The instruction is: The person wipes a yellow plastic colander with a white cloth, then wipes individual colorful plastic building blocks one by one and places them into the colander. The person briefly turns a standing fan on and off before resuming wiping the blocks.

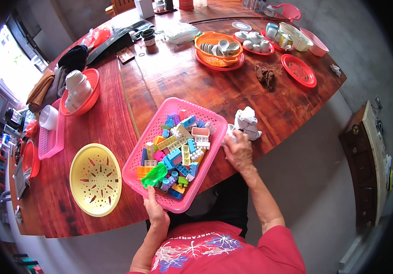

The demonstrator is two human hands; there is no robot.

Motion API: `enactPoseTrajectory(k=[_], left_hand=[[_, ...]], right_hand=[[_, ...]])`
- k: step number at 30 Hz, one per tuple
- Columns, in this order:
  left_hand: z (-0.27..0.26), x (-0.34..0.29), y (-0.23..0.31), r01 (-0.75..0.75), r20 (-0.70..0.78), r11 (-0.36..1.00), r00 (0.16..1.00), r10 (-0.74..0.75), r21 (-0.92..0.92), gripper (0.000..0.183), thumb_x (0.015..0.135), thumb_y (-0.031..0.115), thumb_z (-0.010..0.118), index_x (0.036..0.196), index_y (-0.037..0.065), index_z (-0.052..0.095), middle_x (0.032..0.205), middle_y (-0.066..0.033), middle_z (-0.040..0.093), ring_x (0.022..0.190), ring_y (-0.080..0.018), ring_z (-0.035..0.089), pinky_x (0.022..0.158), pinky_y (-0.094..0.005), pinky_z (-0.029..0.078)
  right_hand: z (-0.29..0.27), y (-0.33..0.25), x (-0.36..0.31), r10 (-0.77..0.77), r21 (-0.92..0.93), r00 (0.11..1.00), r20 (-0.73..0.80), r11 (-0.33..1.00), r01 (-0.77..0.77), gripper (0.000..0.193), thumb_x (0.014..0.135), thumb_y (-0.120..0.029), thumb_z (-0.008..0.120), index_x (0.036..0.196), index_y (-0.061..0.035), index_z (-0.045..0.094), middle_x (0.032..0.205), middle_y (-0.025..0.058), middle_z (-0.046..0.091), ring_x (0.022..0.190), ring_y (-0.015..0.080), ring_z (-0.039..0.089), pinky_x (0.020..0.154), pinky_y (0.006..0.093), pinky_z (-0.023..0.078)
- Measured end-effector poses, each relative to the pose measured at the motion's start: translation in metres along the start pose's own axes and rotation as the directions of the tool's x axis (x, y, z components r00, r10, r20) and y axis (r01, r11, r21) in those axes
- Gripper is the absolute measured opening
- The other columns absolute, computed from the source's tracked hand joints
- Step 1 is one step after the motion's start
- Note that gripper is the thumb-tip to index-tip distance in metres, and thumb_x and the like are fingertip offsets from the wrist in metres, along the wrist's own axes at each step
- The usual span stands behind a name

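A pink plastic basket (221, 122) full of colourful toy building blocks (178, 145) sits at the table's near edge, partly overhanging it. My left hand (156, 213) is closed on its near left rim, thumb over the edge beside a shiny green translucent piece (154, 175). The fingers under the basket are hidden. At the basket's right side, my right hand (239, 150) is closed on a crumpled white cloth (231, 133), which lies against the rim. Just beyond that hand is more bunched white cloth (247, 122); I cannot tell if both are one piece.
A yellow colander (95, 206) stands left of the basket. Farther left are a pink basket (55, 147) and a red basket (96, 86) with white bowls. Beyond are an orange basket (201, 43) of spoons, a brown cloth (265, 76) and a red tray (307, 81).
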State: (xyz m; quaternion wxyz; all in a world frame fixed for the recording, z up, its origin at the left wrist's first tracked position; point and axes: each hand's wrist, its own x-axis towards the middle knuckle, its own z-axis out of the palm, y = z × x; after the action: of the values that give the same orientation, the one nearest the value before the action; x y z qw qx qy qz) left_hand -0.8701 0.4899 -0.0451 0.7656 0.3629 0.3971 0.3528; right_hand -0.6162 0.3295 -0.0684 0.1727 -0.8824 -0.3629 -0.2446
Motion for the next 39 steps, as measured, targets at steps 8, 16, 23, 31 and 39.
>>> enactPoseTrajectory(k=[8,16,23,31,39], left_hand=[[-0.002,-0.012,0.018,0.158,0.178,0.987,0.973,-0.150,-0.031,0.045,0.096,0.029,0.051,0.131,0.004,0.037,0.121,-0.0064,0.052,0.102,-0.0128,0.054,0.088,-0.0291,0.045],[-0.006,-0.016,0.062,-0.676,0.460,0.175,0.645,0.611,0.716,0.038,0.071,0.004,0.075,0.105,0.004,0.056,0.106,-0.0114,0.053,0.102,-0.0266,0.047,0.088,-0.0365,0.038],[0.035,0.027,0.070,-0.601,0.642,-0.239,0.661,0.388,0.763,0.033,0.077,0.022,0.071,0.107,0.009,0.061,0.098,-0.0084,0.059,0.097,-0.0257,0.053,0.087,-0.0397,0.035],[0.025,0.051,0.062,-0.615,0.575,-0.020,0.723,0.382,0.788,0.013,0.087,0.015,0.060,0.097,0.005,0.059,0.090,-0.0099,0.061,0.083,-0.0230,0.058,0.071,-0.0372,0.044],[0.053,0.020,0.062,0.180,0.471,0.983,0.871,-0.141,-0.037,0.019,0.098,0.024,0.050,0.107,0.008,0.048,0.081,-0.0055,0.060,0.057,-0.0079,0.054,0.043,-0.0199,0.038]], right_hand=[[0.009,0.007,0.004,-0.024,0.142,0.999,-0.029,0.989,0.028,0.037,0.072,-0.014,0.065,0.109,-0.0139,0.059,0.093,0.0060,0.053,0.083,0.0258,0.054,0.068,0.0394,0.042],[0.012,-0.009,0.001,0.072,0.141,0.990,-0.125,0.988,-0.054,0.017,0.072,-0.010,0.068,0.086,-0.0086,0.059,0.102,0.0123,0.050,0.091,0.0315,0.054,0.074,0.0432,0.048],[0.004,-0.009,-0.024,0.358,0.542,0.934,-0.012,0.787,-0.295,0.016,0.079,-0.007,0.061,0.093,-0.0043,0.055,0.086,0.0105,0.056,0.071,0.0263,0.058,0.065,0.0360,0.049],[-0.048,-0.035,-0.019,0.554,0.880,0.810,0.191,0.269,-0.392,0.033,0.089,-0.023,0.058,0.113,-0.0012,0.058,0.091,-0.0001,0.059,0.077,0.0054,0.052,0.065,0.0196,0.042],[-0.071,-0.145,0.025,0.278,0.944,0.961,-0.008,0.320,-0.085,0.021,0.086,-0.004,0.060,0.107,-0.0041,0.059,0.091,0.0101,0.056,0.082,0.0202,0.059,0.070,0.0307,0.049]])
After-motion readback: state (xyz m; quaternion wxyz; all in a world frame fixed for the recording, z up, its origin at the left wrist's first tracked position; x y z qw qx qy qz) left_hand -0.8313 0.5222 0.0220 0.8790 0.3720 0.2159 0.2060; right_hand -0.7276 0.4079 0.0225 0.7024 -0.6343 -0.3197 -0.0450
